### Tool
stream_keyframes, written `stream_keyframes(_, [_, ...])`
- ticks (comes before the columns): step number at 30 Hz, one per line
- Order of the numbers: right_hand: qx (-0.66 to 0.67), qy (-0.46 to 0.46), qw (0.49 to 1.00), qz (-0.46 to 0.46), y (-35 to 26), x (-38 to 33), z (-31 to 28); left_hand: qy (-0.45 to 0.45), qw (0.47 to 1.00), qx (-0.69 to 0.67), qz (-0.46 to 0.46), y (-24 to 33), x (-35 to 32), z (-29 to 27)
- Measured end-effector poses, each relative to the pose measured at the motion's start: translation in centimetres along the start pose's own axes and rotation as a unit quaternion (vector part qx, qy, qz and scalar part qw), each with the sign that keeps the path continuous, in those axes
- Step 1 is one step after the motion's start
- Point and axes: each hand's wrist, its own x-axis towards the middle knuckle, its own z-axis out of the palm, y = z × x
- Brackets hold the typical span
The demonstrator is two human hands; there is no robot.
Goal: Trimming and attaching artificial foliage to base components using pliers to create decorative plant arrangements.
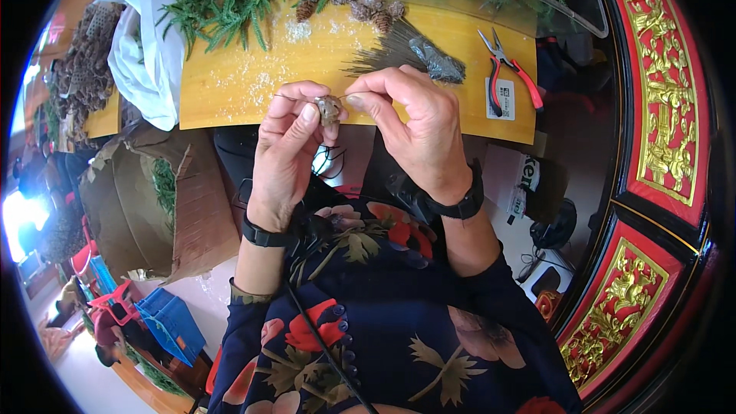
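Hands (282,136) (423,126) close together, brown piece (328,110) between

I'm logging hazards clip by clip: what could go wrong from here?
The small brown piece might slip, as the left hand holds it by the fingers. The right hand could brush and scatter the loose, thin dark strands near it. The red-handled pliers, close to the table's right edge, might fall if bumped.
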Motion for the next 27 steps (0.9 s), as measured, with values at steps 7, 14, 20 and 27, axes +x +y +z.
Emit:
stream_keyframes(7, [-0.008,0.004,1.0,0.004,-0.4,-0.2,0.0,-0.004,1.0,-0.003,-0.014,-0.4,-0.1,0.1])
stream_keyframes(14, [0.006,0.0,1.0,0.01,-0.1,-0.4,0.3,-0.024,0.998,-0.025,-0.049,-0.2,-0.2,-0.3])
stream_keyframes(20, [0.014,-0.029,0.999,-0.005,0.4,-0.3,0.1,-0.059,0.993,-0.058,-0.085,0.5,-0.2,-0.8])
stream_keyframes(27, [0.102,-0.071,0.988,0.089,1.0,-0.2,-0.9,-0.076,0.98,-0.135,-0.127,1.4,-0.2,-2.2])
